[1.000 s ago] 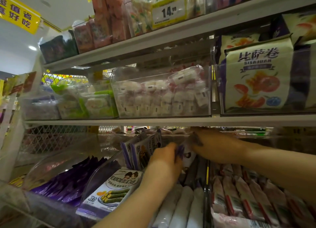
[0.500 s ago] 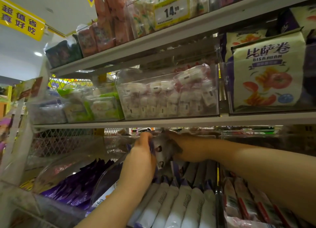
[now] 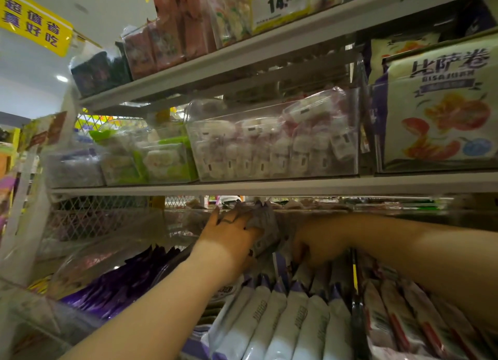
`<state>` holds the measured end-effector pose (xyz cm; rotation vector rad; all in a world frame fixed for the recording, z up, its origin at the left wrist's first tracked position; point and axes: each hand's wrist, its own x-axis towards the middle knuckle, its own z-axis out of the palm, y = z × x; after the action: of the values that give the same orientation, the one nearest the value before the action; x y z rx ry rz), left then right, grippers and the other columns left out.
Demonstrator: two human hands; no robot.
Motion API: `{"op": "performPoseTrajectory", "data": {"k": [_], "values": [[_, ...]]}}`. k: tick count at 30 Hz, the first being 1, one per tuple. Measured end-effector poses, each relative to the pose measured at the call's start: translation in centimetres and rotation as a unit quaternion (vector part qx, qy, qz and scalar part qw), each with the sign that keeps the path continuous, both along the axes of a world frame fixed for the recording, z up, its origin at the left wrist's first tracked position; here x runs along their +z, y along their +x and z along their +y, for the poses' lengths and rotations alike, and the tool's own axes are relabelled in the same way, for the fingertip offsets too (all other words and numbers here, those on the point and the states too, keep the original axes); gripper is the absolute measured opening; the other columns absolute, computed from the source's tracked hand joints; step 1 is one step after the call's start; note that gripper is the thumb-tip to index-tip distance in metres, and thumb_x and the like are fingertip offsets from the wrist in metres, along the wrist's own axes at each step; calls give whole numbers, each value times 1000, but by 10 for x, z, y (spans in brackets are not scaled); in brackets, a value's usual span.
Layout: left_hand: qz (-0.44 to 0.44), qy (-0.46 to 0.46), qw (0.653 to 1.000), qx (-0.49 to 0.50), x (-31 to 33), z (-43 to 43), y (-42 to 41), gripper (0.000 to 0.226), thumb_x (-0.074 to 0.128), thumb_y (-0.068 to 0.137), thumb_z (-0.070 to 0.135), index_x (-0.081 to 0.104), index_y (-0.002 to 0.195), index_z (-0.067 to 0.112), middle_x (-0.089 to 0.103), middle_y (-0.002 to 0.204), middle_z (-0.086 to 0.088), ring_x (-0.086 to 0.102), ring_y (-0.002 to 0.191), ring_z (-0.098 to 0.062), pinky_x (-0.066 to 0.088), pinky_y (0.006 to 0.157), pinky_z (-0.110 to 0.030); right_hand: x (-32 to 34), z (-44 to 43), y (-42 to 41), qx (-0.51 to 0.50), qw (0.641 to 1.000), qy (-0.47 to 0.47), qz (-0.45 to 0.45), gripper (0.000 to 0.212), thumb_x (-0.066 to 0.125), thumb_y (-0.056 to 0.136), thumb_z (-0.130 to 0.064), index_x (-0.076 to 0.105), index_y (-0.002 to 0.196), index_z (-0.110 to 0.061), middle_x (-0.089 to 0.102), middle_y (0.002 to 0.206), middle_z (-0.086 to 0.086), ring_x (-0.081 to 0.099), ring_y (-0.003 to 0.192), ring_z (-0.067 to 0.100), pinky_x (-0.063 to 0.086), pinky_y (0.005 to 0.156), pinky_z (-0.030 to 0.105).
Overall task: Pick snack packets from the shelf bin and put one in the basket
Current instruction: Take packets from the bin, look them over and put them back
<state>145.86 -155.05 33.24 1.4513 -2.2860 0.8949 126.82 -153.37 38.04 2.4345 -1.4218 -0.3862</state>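
Note:
Both my hands reach deep into the lower shelf bin, under the shelf edge. My left hand (image 3: 229, 233) holds a bunch of purple-and-white snack packets (image 3: 262, 224) upright, fingers spread along their left side. My right hand (image 3: 315, 241) is just right of the bunch with its fingers curled down among the packets; what it grips is hidden. More white-and-purple snack packets (image 3: 285, 319) lie in rows in the bin in front of my hands. No basket is in view.
The shelf board (image 3: 269, 188) hangs close above my hands. Dark purple packets (image 3: 118, 284) fill the bin to the left, red-and-white packets (image 3: 398, 314) the bin to the right. Clear bins of wrapped sweets (image 3: 272, 144) and a large snack bag (image 3: 439, 109) sit on the shelf above.
My left hand has moved up and back with the bunch of packets, close under the shelf edge. My right hand has dropped lower into the packets. The view has shifted nearer.

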Motion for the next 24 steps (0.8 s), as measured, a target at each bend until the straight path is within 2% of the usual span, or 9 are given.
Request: {"op": "performPoseTrajectory", "data": {"k": [3,5,7,9,12,16,18,22,24], "values": [[26,-41,996,-72,-5,3,0,58,49,95,45,29,149,36,11,163,4,2,150,-19,-4,119,-43,4,-1,2,0,1000,30,-1,38,66,87,-33,66,121,-17,65,122,0,58,109,19,40,87,22],[30,-64,993,-95,-7,4,5,53,48,96,41,35,147,35,16,161,1,8,148,-20,5,120,-35,1,0,1,12,1000,25,-11,37,66,86,-36,68,118,-17,66,118,-1,59,105,18,43,88,24],[43,-40,995,-75,-6,5,12,53,51,96,39,36,147,35,15,160,0,11,148,-21,18,118,-33,-5,1,0,33,999,7,-24,36,67,85,-40,71,110,-15,68,110,2,61,99,20,49,88,31],[41,-7,998,-36,-1,4,18,54,55,95,37,36,146,37,14,160,2,15,146,-22,24,115,-33,-10,1,0,49,998,-18,-29,34,68,83,-42,72,104,-15,68,105,3,62,94,21,52,85,35],[0,-1,1000,0,7,0,16,56,56,96,34,34,147,36,15,160,1,17,145,-25,24,115,-36,-12,0,0,55,998,-22,-35,28,67,84,-37,71,99,-13,67,100,5,62,87,22,49,73,28],[-45,-37,998,18,8,-5,3,60,56,94,34,30,148,34,22,157,-3,22,141,-28,21,114,-41,-11,0,1,48,998,-2,-39,28,63,88,-29,69,106,-9,67,104,9,57,83,19,38,58,15],[-63,-49,997,25,6,-6,0,62,57,92,38,30,148,35,25,156,-5,26,139,-29,20,114,-44,-12,1,0,53,998,6,-37,26,60,90,-23,69,108,-5,67,106,12,58,85,24,38,55,16],[-43,-33,998,33,9,0,2,57,49,91,54,35,145,40,27,154,-3,24,140,-28,11,116,-49,-13,3,1,62,998,9,-21,28,56,91,-12,67,116,-8,67,114,10,60,101,26,43,81,25],[-24,-47,999,-14,3,4,-6,54,44,93,53,37,143,38,27,152,-3,20,141,-26,5,116,-52,-13,3,2,56,998,20,-26,27,55,90,-8,68,114,-5,67,113,12,60,101,28,44,86,31]]}}
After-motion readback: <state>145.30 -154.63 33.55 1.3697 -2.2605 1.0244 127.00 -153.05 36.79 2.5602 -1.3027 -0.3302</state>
